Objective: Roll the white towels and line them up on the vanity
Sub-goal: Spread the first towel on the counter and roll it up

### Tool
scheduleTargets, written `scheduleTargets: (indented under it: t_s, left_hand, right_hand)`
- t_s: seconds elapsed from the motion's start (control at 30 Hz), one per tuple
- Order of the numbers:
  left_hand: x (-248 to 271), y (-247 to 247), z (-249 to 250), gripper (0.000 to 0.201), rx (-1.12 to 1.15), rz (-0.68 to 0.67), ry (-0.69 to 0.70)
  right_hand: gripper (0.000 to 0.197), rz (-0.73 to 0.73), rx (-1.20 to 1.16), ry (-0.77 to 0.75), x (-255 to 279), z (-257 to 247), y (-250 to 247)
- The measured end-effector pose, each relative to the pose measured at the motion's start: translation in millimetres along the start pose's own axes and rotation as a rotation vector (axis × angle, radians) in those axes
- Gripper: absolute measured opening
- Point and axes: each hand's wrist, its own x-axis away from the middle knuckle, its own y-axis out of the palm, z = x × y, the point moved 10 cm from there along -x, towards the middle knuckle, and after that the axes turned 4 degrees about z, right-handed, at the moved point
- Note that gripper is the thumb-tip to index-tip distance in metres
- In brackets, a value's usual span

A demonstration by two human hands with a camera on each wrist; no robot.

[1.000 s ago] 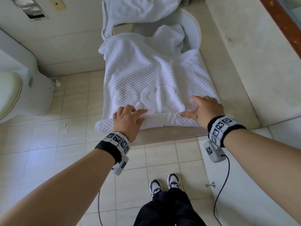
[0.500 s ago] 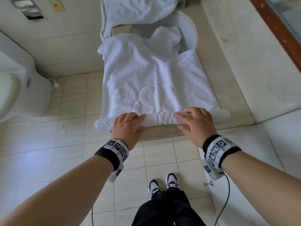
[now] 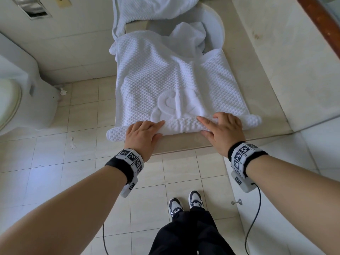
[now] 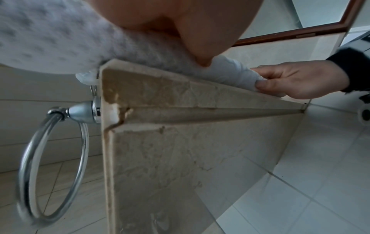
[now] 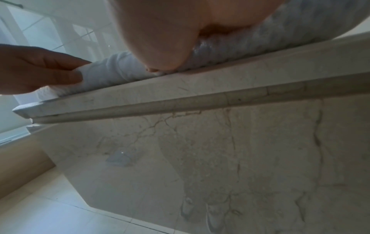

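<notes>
A white waffle towel [image 3: 165, 80] lies spread on the beige stone vanity [image 3: 184, 144], and its near edge is rolled into a thick tube [image 3: 184, 124] along the front. My left hand [image 3: 143, 133] grips the roll's left part, fingers over the top and thumb at the near side. My right hand [image 3: 224, 129] grips the right part the same way. The left wrist view shows the right hand [image 4: 300, 79] pinching the roll [image 4: 140, 42] just above the vanity's edge [image 4: 180, 95]. In the right wrist view the left hand [image 5: 40, 68] holds the roll [image 5: 112, 72].
Another white towel [image 3: 150, 8] hangs over the vanity's far end, and a crumpled one [image 3: 191, 39] sits in the sink basin [image 3: 219, 24]. A toilet [image 3: 18, 89] stands to the left. A chrome towel ring [image 4: 54, 158] hangs off the vanity's left side.
The roll has grown thicker and moved away from me, reaching the bottom of the raised emblem. My right hand has shifted left along the roll toward its middle.
</notes>
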Motion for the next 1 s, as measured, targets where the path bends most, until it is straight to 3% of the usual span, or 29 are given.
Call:
scheduleTargets:
  t_s: [0.3,0.43,0.57,0.67,1.0]
  left_hand:
    - [-14,2,-1,0.049,-0.076,-0.104,-0.018]
    - [-12,5,0,0.053,-0.117,-0.209,-0.015]
    - [-9,12,1,0.056,-0.093,-0.351,0.006]
    - [-13,15,-3,0.056,-0.061,-0.411,-0.019]
    - [-32,13,-17,0.056,-0.175,-0.346,-0.047]
  right_hand:
    - [0.058,-0.080,0.026,-0.072,-18,-1,-4]
    - [0.066,-0.214,0.018,-0.137,-22,-4,0]
    - [0.059,-0.419,-0.059,-0.149,-19,-6,8]
    - [0.055,-0.468,-0.131,-0.126,-19,-6,9]
    - [0.073,-0.444,-0.130,-0.098,-42,9,17]
